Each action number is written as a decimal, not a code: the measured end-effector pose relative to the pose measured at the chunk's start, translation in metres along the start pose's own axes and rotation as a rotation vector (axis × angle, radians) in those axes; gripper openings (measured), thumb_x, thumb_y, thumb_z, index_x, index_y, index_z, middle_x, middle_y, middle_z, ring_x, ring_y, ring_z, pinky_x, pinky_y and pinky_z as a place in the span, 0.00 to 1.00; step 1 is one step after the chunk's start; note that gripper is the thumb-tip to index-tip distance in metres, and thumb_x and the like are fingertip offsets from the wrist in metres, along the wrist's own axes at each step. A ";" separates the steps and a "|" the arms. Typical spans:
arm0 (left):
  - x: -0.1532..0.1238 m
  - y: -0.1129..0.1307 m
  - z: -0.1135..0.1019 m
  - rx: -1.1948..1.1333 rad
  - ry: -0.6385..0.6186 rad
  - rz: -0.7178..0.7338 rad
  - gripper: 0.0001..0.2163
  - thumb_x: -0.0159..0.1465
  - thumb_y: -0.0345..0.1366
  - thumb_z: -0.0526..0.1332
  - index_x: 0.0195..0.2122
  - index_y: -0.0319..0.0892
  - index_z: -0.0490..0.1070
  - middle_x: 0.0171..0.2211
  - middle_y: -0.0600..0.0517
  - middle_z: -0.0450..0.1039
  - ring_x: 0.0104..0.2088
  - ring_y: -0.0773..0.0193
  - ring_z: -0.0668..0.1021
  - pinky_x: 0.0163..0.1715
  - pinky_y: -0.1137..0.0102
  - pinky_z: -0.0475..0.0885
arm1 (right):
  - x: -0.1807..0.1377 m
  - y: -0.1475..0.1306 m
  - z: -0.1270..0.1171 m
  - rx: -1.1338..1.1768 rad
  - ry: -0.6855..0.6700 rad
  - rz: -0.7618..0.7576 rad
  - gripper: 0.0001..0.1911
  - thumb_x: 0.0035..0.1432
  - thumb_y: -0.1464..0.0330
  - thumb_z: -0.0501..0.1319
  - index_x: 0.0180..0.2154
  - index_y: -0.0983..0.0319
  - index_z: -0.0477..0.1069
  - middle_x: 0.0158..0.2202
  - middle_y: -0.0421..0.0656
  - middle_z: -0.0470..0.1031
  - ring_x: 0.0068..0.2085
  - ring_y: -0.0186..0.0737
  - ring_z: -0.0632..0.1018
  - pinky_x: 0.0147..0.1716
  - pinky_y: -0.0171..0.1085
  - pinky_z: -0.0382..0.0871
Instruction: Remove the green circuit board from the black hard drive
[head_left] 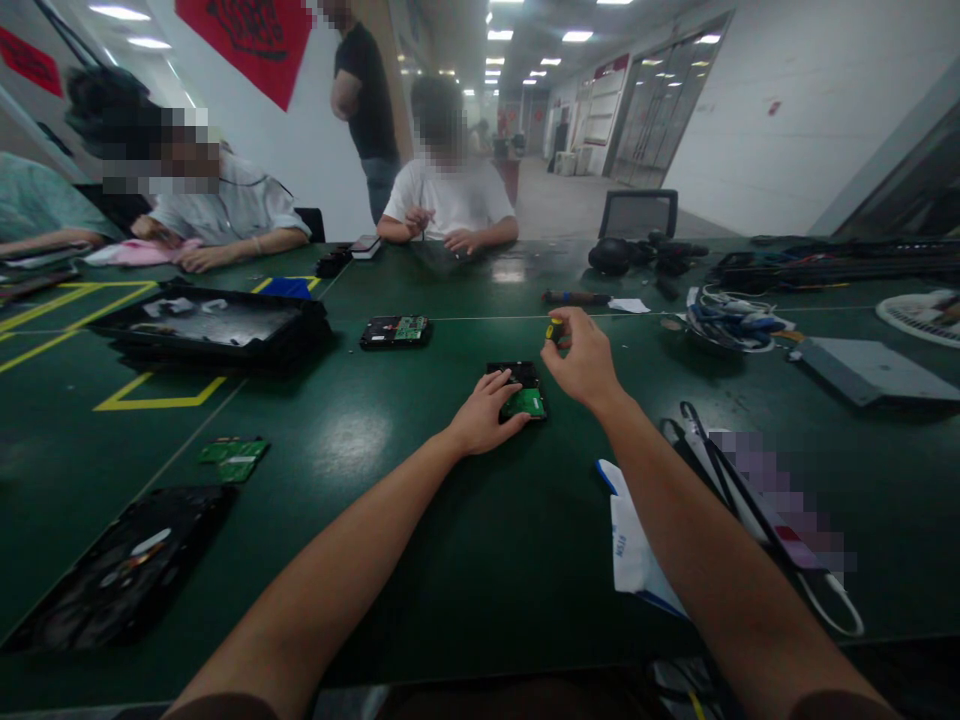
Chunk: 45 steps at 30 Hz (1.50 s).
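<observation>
A hard drive (529,402) with a green circuit board on its upper face lies on the green table in front of me. My left hand (487,412) rests flat over its left part, fingers spread, and covers some of it. Just right of and above the drive, my right hand (581,358) is closed in a pinch around a small yellow-and-black screwdriver (553,329). Only the screwdriver's handle shows; its shaft and tip cannot be made out. Farther left sits a second hard drive (396,332), its green board facing up.
At left are stacked black trays (217,325), a loose circuit board (234,458) and a black casing (124,570). At right stand a bowl of cables (731,322), a grey metal box (877,372) and a white-blue packet (637,545). A long-handled tool (577,298) lies beyond. People sit across.
</observation>
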<state>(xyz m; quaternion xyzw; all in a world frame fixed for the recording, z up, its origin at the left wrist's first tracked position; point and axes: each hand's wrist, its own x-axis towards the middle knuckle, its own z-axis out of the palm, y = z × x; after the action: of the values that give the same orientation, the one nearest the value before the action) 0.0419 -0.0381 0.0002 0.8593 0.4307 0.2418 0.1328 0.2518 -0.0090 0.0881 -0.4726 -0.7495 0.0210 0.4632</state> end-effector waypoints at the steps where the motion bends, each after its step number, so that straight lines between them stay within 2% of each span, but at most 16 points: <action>1: 0.000 0.000 0.000 0.000 -0.001 -0.002 0.33 0.69 0.56 0.58 0.67 0.36 0.66 0.73 0.38 0.55 0.74 0.43 0.55 0.72 0.49 0.54 | 0.000 -0.001 -0.001 0.015 -0.012 -0.005 0.21 0.57 0.73 0.60 0.53 0.59 0.67 0.51 0.49 0.74 0.48 0.48 0.77 0.45 0.47 0.76; 7: 0.000 -0.001 0.001 -0.003 -0.003 -0.009 0.33 0.69 0.56 0.59 0.67 0.37 0.66 0.73 0.39 0.55 0.74 0.43 0.55 0.72 0.48 0.54 | -0.001 -0.005 -0.005 0.036 -0.011 -0.016 0.14 0.63 0.64 0.63 0.50 0.57 0.72 0.50 0.48 0.71 0.47 0.47 0.77 0.44 0.46 0.77; 13: 0.000 -0.002 0.001 -0.007 -0.005 -0.007 0.33 0.69 0.56 0.58 0.67 0.38 0.65 0.73 0.40 0.55 0.74 0.43 0.55 0.72 0.47 0.54 | 0.000 -0.002 -0.001 0.030 -0.028 -0.029 0.20 0.64 0.69 0.59 0.57 0.59 0.69 0.53 0.50 0.74 0.50 0.49 0.77 0.50 0.50 0.75; 18: 0.000 -0.001 0.001 -0.009 -0.004 -0.002 0.33 0.69 0.56 0.59 0.67 0.38 0.66 0.73 0.39 0.55 0.74 0.43 0.55 0.72 0.48 0.54 | 0.000 -0.002 -0.002 0.027 -0.038 -0.036 0.18 0.63 0.67 0.62 0.54 0.58 0.71 0.52 0.49 0.74 0.49 0.50 0.77 0.48 0.49 0.76; 23: 0.000 -0.002 0.001 -0.008 0.002 0.007 0.32 0.69 0.55 0.59 0.67 0.39 0.65 0.73 0.40 0.55 0.74 0.44 0.55 0.72 0.47 0.53 | 0.001 0.001 0.000 0.018 -0.033 -0.007 0.18 0.62 0.69 0.61 0.54 0.59 0.70 0.48 0.49 0.77 0.46 0.49 0.78 0.48 0.50 0.75; 31: -0.001 0.000 -0.001 -0.027 -0.008 -0.012 0.36 0.68 0.59 0.59 0.69 0.40 0.62 0.73 0.40 0.55 0.74 0.44 0.55 0.72 0.48 0.54 | 0.004 -0.005 -0.007 0.062 0.147 0.007 0.20 0.63 0.68 0.59 0.56 0.59 0.69 0.52 0.50 0.76 0.46 0.46 0.79 0.45 0.46 0.77; 35: -0.001 0.001 -0.002 -0.057 0.018 -0.037 0.35 0.68 0.58 0.59 0.69 0.40 0.62 0.72 0.40 0.57 0.73 0.46 0.57 0.72 0.50 0.54 | 0.008 0.001 -0.014 0.029 0.224 0.060 0.18 0.65 0.68 0.56 0.56 0.57 0.70 0.53 0.49 0.75 0.50 0.47 0.78 0.48 0.47 0.75; 37: 0.000 -0.001 -0.001 -0.087 0.051 -0.064 0.31 0.71 0.55 0.56 0.68 0.40 0.63 0.71 0.40 0.60 0.72 0.49 0.60 0.71 0.51 0.57 | 0.009 0.011 -0.014 -0.007 0.192 0.132 0.17 0.65 0.68 0.54 0.54 0.56 0.72 0.53 0.49 0.75 0.52 0.48 0.77 0.51 0.49 0.74; 40: 0.003 -0.006 0.000 -0.123 0.127 -0.118 0.24 0.76 0.47 0.49 0.66 0.39 0.64 0.68 0.40 0.65 0.69 0.53 0.65 0.69 0.53 0.61 | 0.006 0.032 -0.009 -0.076 0.111 0.322 0.14 0.64 0.68 0.54 0.48 0.60 0.74 0.48 0.51 0.77 0.51 0.49 0.77 0.52 0.50 0.72; 43: 0.006 -0.014 0.001 -0.102 0.182 -0.185 0.20 0.76 0.40 0.48 0.64 0.41 0.66 0.66 0.42 0.66 0.68 0.54 0.67 0.69 0.53 0.63 | -0.005 0.054 0.002 -0.188 -0.074 0.468 0.12 0.60 0.66 0.62 0.45 0.61 0.75 0.45 0.50 0.79 0.49 0.51 0.78 0.52 0.48 0.71; 45: 0.007 -0.021 0.002 -0.072 0.198 -0.235 0.19 0.75 0.37 0.49 0.63 0.41 0.67 0.67 0.42 0.66 0.68 0.54 0.67 0.68 0.53 0.63 | -0.014 0.065 0.010 -0.241 -0.217 0.533 0.12 0.62 0.64 0.62 0.46 0.61 0.75 0.44 0.49 0.80 0.47 0.49 0.79 0.49 0.44 0.71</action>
<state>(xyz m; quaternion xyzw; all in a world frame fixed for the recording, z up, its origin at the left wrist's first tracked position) 0.0321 -0.0201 -0.0084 0.7696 0.5304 0.3232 0.1480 0.2913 0.0209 0.0419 -0.6988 -0.6415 0.1030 0.2991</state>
